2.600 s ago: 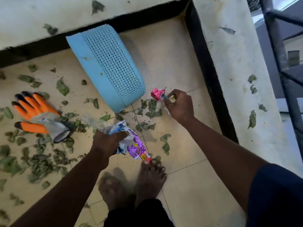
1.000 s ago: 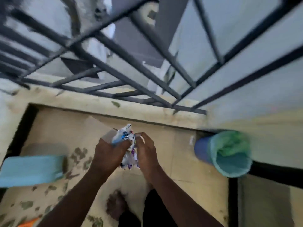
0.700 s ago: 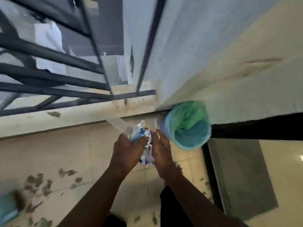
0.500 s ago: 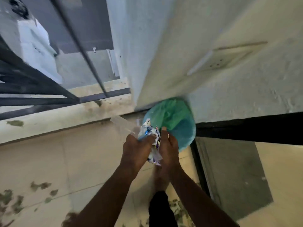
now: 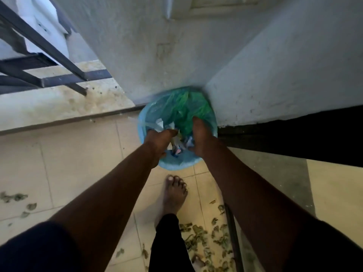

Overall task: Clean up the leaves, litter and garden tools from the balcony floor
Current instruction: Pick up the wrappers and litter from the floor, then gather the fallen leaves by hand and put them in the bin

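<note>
So the wad of crumpled wrappers (image 5: pixel 177 147) is right over the mouth of the blue bin (image 5: pixel 176 166), sandwiched between both hands. The left hand (image 5: pixel 159 143) has its grip clenched on the near side of the wad, thumb hooked over the top. The right hand (image 5: pixel 200 134) looks flat, fingers straight and pointing down into the green liner (image 5: pixel 184 108), so it's pressing the wad from the other side rather than grabbing it. It's blurry in there, and how much the left fingers actually hold is hard to say.

This looks like the drop. Best way to do it: the person gets both hands low inside the liner before letting go, opens the left grip first, and lets the flat right hand push the light wrappers down so nothing floats back out or catches on the rim. Pulling the hands straight up afterwards should keep the liner from getting dragged out.

The bin is tucked into the corner where the walls (image 5: pixel 157 46) meet, with a bare foot (image 5: pixel 173 195) just short of it. Plenty of leaves (image 5: pixel 196 231) lie scattered on the tiled floor (image 5: pixel 78 154), so the job looks far from done.
</note>
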Demonstrator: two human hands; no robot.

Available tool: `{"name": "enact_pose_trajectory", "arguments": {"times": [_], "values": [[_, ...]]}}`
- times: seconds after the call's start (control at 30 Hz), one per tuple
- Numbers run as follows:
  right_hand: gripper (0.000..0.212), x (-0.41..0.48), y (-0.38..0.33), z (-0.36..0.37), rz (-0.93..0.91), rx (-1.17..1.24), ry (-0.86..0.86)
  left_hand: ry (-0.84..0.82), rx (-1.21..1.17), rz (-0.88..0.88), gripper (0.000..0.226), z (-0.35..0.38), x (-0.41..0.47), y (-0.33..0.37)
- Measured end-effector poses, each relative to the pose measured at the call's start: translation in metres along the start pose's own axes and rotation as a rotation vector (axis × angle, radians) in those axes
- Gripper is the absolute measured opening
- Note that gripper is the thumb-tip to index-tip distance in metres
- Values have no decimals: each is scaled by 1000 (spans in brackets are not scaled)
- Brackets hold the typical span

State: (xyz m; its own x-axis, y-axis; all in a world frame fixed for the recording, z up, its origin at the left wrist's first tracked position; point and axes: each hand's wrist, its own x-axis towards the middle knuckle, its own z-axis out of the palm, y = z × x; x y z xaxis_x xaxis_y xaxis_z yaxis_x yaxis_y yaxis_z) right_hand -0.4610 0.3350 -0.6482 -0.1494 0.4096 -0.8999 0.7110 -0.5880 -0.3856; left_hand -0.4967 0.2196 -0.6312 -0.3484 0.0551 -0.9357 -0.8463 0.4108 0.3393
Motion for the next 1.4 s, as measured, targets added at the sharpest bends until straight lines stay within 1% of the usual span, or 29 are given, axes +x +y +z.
{"name": "enact_pose_trajectory", "arguments": {"times": [0.03,0.07,0.13,0.17,0.23,0.27,0.33,0.37,0.43,0.5,0.57,0.67,0.77,0.87,0.97,1.03,1.1,1.17,1.3,1.4], "values": [[46,-6,-2,-1,-56,-87,39,13,32,23,35,-2,-4,-2],[36,-16,-6,-4,-120,-163,44,30,52,42,31,-5,-7,-3],[14,-26,-8,-13,-177,-243,-23,69,57,61,25,-11,-15,-3],[10,-28,-9,-17,-178,-245,-63,73,44,65,21,-14,-20,-2],[12,-34,-7,-27,-207,-281,-82,63,32,82,19,-21,-34,0],[18,-40,-5,-29,-246,-317,-63,60,52,101,27,-26,-42,1],[29,-54,-4,-30,-338,-350,31,73,130,180,44,-35,-59,5],[29,-63,-3,-31,-379,-337,68,88,171,224,48,-40,-72,9],[29,-85,-2,-36,-431,-385,81,115,245,290,53,-52,-100,14],[32,-109,-1,-41,-470,-443,59,132,334,373,49,-64,-132,19],[32,-143,-1,-49,-529,-473,39,169,464,498,42,-79,-172,23],[32,-203,-8,-54,-630,-523,-11,252,583,655,44,-106,-240,28],[35,-283,-20,-54,-793,-596,-123,328,610,769,45,-146,-318,28],[34,-363,-27,-45,-945,-642,-186,404,618,859,45,-192,-398,22],[36,-456,-26,-30,-1080,-700,-275,539,537,884,46,-241,-484,-2],[32,-513,-19,-21,-1161,-755,-347,628,461,898,49,-267,-536,-24],[32,-573,-3,-7,-1223,-819,-441,715,394,888,45,-296,-587,-54],[30,-624,16,6,-1269,-887,-561,775,371,888,46,-321,-628,-83],[37,-716,65,39,-1416,-1124,-905,968,302,851,43,-376,-693,-167],[37,-751,95,63,-1559,-1245,-1083,1078,220,723,45,-396,-723,-224]]}}
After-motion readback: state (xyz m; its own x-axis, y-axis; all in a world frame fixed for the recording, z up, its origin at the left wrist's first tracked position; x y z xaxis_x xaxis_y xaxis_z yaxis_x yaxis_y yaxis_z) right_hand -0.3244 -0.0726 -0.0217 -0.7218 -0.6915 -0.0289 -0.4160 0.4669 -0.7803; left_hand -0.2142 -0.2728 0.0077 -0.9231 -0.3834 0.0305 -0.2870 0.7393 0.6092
